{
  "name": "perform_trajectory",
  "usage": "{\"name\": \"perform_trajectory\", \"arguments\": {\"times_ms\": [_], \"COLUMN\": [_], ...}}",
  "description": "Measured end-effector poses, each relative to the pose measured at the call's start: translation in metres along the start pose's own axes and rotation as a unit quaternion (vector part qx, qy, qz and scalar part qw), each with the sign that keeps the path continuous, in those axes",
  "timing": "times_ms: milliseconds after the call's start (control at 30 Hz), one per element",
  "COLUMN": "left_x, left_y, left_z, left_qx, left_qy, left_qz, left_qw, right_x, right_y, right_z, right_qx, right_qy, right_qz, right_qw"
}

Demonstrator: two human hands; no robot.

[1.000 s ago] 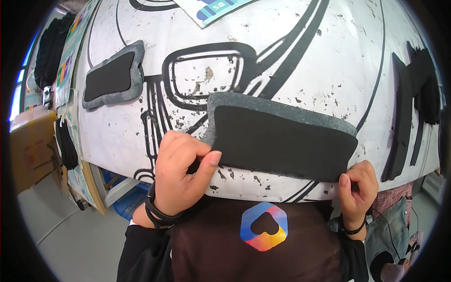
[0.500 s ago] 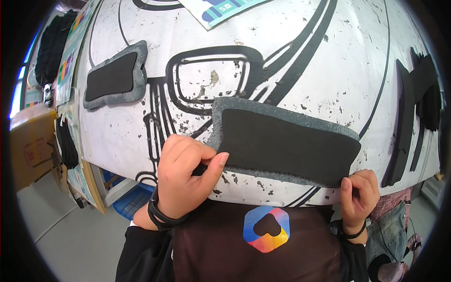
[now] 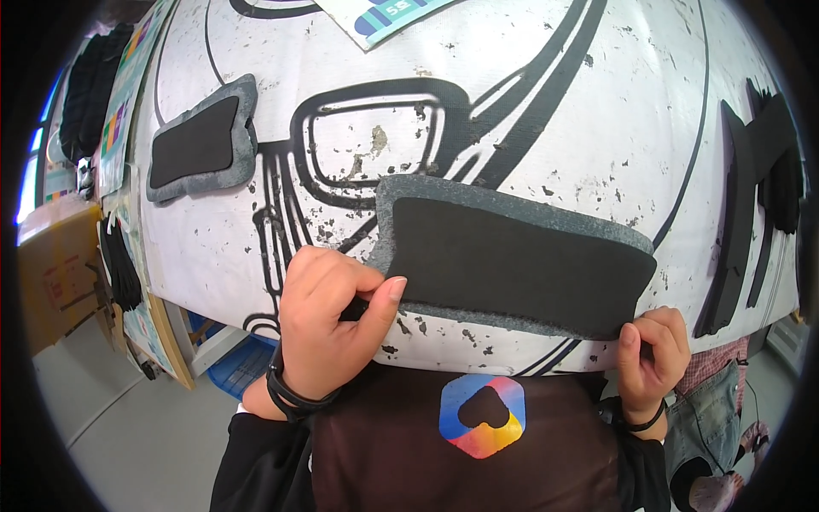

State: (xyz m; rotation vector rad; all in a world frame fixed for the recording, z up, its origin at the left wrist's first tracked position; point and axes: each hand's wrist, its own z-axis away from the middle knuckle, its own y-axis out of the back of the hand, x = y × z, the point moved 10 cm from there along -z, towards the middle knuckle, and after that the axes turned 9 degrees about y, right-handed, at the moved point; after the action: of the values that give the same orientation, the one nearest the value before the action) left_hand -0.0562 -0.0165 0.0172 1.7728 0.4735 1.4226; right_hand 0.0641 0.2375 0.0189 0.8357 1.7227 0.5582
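Note:
A long black panel (image 3: 516,264) lies over a larger grey fuzzy fabric piece (image 3: 512,203), whose border shows mostly along the far and left sides. At the panel's lower left corner, my left hand (image 3: 328,311) is closed in a pinch, thumb and index finger on the edge. My right hand (image 3: 653,354) pinches the lower right corner, its fingers curled. The underside of both layers is hidden. Farther left lies a smaller black panel (image 3: 194,143) on its own grey fabric piece (image 3: 245,107), touched by neither hand.
The white table cover (image 3: 631,128) has black line drawings and dark specks. Black strips (image 3: 732,222) lie along the right side. A printed sheet (image 3: 384,21) rests at the far edge. Left of the table stand a cardboard box (image 3: 64,269) and a blue crate (image 3: 243,367). Another person's legs (image 3: 712,435) show at lower right.
The view has shifted slightly. My left hand and the panel's left end sit a little farther left in the picture. Both hands keep their pinch on the corners.

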Motion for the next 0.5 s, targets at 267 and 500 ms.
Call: {"name": "perform_trajectory", "arguments": {"times_ms": [267, 500], "left_x": [0.0034, 0.001], "left_y": [-0.0032, -0.0031], "left_z": [0.0, 0.0014], "left_qx": [-0.002, 0.001], "left_qy": [-0.003, 0.006], "left_qz": [-0.002, 0.001], "left_qw": [1.0, 1.0], "right_x": [0.0023, -0.0006], "right_y": [0.0024, 0.0024], "right_z": [0.0018, -0.0012], "right_qx": [0.004, 0.014], "right_qy": [-0.005, 0.005], "right_qz": [-0.001, -0.005], "right_qw": [1.0, 1.0]}}
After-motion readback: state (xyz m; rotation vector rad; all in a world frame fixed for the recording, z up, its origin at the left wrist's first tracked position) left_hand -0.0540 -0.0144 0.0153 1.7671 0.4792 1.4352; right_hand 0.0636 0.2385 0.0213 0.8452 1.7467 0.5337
